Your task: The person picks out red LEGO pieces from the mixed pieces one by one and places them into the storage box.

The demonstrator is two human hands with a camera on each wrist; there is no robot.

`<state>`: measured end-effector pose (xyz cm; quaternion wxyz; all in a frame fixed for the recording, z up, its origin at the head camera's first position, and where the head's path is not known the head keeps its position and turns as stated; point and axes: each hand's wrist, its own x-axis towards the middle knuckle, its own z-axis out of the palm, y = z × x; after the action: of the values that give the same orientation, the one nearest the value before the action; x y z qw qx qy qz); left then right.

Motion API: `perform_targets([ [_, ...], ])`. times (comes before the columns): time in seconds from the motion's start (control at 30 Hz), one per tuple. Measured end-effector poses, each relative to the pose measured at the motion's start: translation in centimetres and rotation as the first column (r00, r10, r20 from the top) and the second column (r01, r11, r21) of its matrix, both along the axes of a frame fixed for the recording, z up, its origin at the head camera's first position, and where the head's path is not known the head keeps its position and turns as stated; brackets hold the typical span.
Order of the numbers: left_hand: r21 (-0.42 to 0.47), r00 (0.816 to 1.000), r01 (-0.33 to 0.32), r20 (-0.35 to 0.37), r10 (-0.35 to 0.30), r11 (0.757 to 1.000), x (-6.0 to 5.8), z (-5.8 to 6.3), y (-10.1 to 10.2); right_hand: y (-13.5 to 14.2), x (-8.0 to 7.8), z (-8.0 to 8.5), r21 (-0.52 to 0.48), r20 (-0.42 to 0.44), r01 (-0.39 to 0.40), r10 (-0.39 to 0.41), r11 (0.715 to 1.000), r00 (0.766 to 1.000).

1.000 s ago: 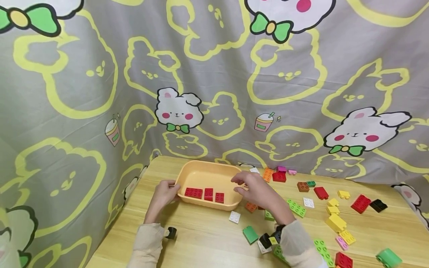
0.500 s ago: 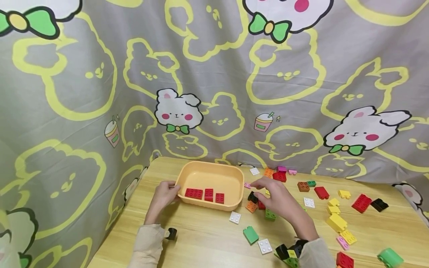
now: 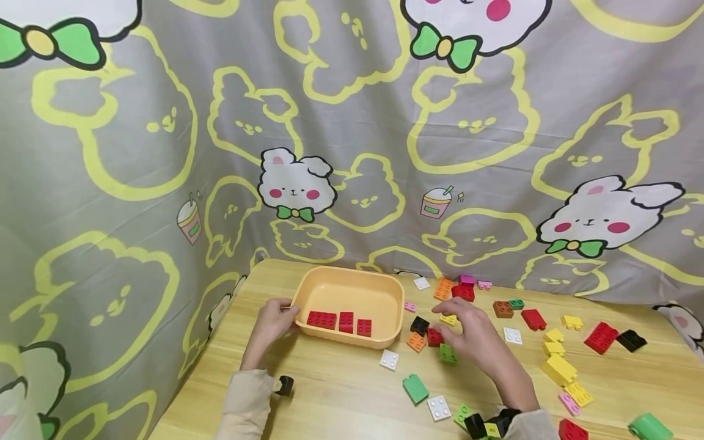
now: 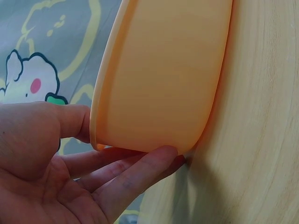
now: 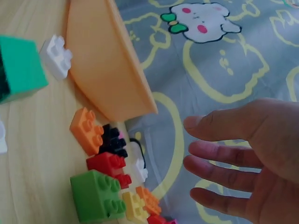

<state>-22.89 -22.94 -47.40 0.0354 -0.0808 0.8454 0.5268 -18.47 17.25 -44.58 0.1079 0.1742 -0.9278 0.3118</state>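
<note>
A light-orange plastic tray [image 3: 352, 296] stands on the table with three red bricks along its near side: a longer one [image 3: 322, 319] and two smaller ones [image 3: 346, 322], [image 3: 364, 327]. My left hand [image 3: 277, 319] grips the tray's left end; in the left wrist view the thumb is over the rim and the fingers lie against the outer wall [image 4: 159, 93]. My right hand [image 3: 475, 333] hovers right of the tray, fingers apart and holding nothing. Near it lie a yellow brick [image 3: 448, 319], a red brick [image 3: 434, 336], a green brick [image 5: 96, 193], a black brick [image 3: 420, 325] and an orange brick [image 3: 416, 341].
Many loose bricks spread over the right side of the wooden table [image 3: 330, 391], among them a yellow group [image 3: 559, 370], a red brick [image 3: 601, 337] and a dark green one [image 3: 415, 389]. A patterned grey curtain [image 3: 374, 134] hangs behind and at the left.
My right hand has moved right, from the tray's right edge to above the loose bricks. My left hand stays on the tray, and the three red bricks inside keep their places.
</note>
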Motion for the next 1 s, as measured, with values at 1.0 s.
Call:
perform_targets([
  [1.0,-0.004,1.0,-0.002,-0.012,0.002,1.0,-0.1,-0.1,0.0,-0.7,-1.2,-4.2,0.08,0.159,-0.037,0.023,0.996,0.987],
])
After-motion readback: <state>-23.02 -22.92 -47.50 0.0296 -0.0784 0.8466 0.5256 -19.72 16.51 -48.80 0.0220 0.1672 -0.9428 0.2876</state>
